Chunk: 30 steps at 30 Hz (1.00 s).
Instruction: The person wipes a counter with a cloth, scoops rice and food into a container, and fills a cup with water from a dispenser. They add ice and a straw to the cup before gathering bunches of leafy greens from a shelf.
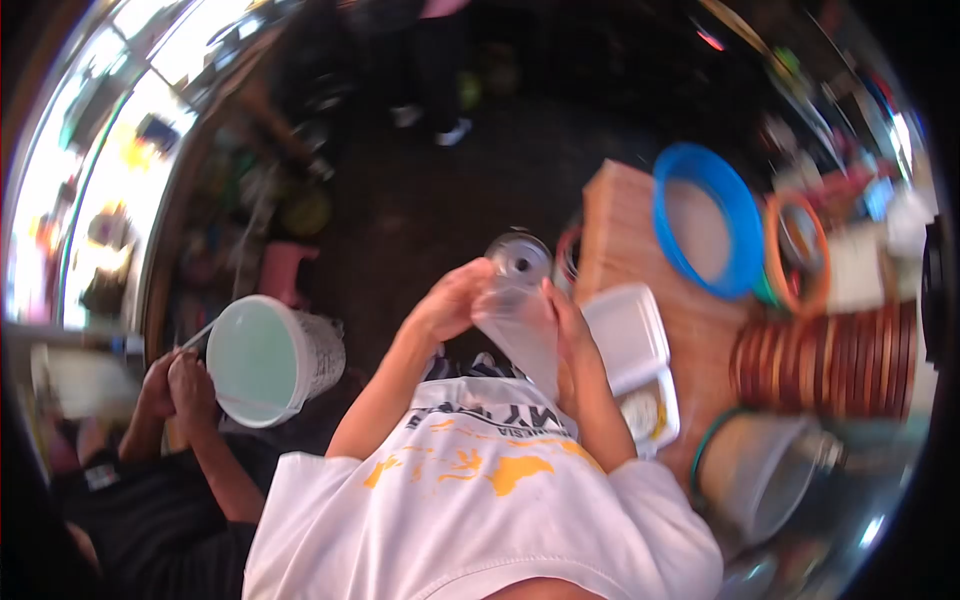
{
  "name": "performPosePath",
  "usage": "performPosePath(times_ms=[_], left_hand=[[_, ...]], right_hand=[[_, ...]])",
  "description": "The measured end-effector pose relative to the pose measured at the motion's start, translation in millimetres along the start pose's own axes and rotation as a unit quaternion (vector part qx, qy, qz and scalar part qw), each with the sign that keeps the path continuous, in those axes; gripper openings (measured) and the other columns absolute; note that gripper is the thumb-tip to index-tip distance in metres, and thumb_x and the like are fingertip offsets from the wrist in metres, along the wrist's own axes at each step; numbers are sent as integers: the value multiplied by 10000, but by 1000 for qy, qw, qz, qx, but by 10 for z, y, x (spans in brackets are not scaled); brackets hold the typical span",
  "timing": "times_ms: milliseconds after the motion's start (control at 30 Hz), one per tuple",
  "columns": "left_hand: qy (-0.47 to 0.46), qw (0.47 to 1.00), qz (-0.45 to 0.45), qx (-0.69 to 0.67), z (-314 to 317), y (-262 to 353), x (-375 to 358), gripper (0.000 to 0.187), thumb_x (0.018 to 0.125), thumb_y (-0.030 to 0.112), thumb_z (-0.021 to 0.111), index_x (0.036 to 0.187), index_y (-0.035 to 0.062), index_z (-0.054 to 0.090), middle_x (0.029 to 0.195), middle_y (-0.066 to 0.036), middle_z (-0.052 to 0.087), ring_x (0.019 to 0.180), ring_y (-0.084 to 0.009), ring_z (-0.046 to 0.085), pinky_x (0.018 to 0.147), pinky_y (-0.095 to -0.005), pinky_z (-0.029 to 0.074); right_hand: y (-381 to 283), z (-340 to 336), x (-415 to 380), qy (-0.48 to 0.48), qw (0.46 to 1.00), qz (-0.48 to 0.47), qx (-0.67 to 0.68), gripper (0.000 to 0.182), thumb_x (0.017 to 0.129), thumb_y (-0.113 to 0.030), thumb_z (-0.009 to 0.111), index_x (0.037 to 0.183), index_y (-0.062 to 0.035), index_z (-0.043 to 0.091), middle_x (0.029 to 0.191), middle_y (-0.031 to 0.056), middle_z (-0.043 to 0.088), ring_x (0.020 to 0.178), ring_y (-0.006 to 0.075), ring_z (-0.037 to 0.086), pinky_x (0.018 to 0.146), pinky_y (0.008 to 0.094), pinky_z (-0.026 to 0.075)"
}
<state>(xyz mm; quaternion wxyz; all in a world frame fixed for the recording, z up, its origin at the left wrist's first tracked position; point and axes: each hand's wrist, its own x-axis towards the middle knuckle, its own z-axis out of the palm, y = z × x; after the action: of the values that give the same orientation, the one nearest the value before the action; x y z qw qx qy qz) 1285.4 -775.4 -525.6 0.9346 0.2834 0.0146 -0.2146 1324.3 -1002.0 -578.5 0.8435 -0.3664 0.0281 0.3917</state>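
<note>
In front of my chest I hold a clear plastic piece, like a bag or thin sleeve (518,322), blurred by motion. My left hand (458,300) has its fingers closed on the left edge of it. On its right side, my right hand (568,325) is closed against the plastic, thumb upward. Just above the plastic shows a round, shiny grey object with a dark centre (521,264); whether it is held or stands behind, I cannot make out. Below my right hand lies an open white plastic box (628,335) with something yellowish in its lower half.
A wooden table (625,230) on the right bears a blue basin (745,250), an orange ring-shaped rim (825,270) and a row of reddish-brown discs (825,362). A translucent tub (755,470) stands nearer. At left, another person's hands (185,390) are beside a white bucket (320,355). Someone stands far ahead.
</note>
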Motion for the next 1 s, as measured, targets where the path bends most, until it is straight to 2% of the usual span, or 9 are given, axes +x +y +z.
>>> performPosePath(times_ms=[100,267,400,500,533,633,767,867,1000], left_hand=[[-17,986,-130,102,224,-155,166,225,898,207,604,1045,45,552,888,-15,613,865,-111,582,839,-262,441],[-8,988,-28,149,570,-253,449,153,772,-39,604,874,58,543,869,8,595,795,-92,560,759,-237,446],[93,896,36,432,629,-669,879,207,685,-138,481,696,66,449,613,-11,426,586,-80,420,533,-240,347],[140,646,318,680,838,-867,1144,187,608,-149,429,633,27,370,561,-88,291,531,-116,317,471,-276,281],[151,625,336,688,831,-885,1215,182,539,-141,427,655,-21,355,600,-167,337,515,-280,381,488,-313,326],[159,615,295,714,962,-872,1299,179,562,-142,418,658,-17,333,587,-157,322,526,-261,336,481,-317,306],[66,630,274,723,1169,-1040,1325,161,647,-135,445,679,1,366,594,-122,365,533,-228,375,476,-289,345],[104,941,-9,322,1340,-957,1223,97,768,-59,528,784,33,501,704,-49,527,609,-174,522,488,-268,449],[38,939,-200,278,919,-864,1173,185,840,143,627,994,45,593,879,-42,612,794,-134,609,546,-251,504]], right_hand=[[-393,414,-341,80,986,-112,89,102,870,-177,561,819,-90,576,770,-36,536,721,85,525,705,206,428],[-453,50,-567,59,958,-224,-171,131,753,58,554,785,-68,547,697,-39,456,665,99,504,664,188,409],[-494,25,-850,333,709,-398,-478,187,646,136,550,747,-21,544,649,35,419,540,108,446,496,260,345],[-634,181,-1097,306,705,-384,-511,175,644,105,595,740,-33,548,649,32,441,589,114,476,541,278,375],[-695,61,-1128,267,677,-404,-554,124,730,23,639,826,-53,621,678,18,489,704,112,534,631,282,420],[-882,-87,-1207,300,829,-379,-282,121,849,-95,621,956,-82,675,765,3,575,829,113,560,714,275,434],[-698,-602,-1046,175,916,-195,-303,211,914,-207,597,989,-31,685,854,-3,635,831,65,559,734,216,431],[-623,-745,-1119,181,933,-215,-227,234,925,-216,602,1021,-16,676,882,-24,631,814,39,541,737,200,431],[-480,-749,-1216,137,943,-194,-232,253,936,-239,586,1017,-18,678,884,-22,626,830,43,536,742,201,430]])
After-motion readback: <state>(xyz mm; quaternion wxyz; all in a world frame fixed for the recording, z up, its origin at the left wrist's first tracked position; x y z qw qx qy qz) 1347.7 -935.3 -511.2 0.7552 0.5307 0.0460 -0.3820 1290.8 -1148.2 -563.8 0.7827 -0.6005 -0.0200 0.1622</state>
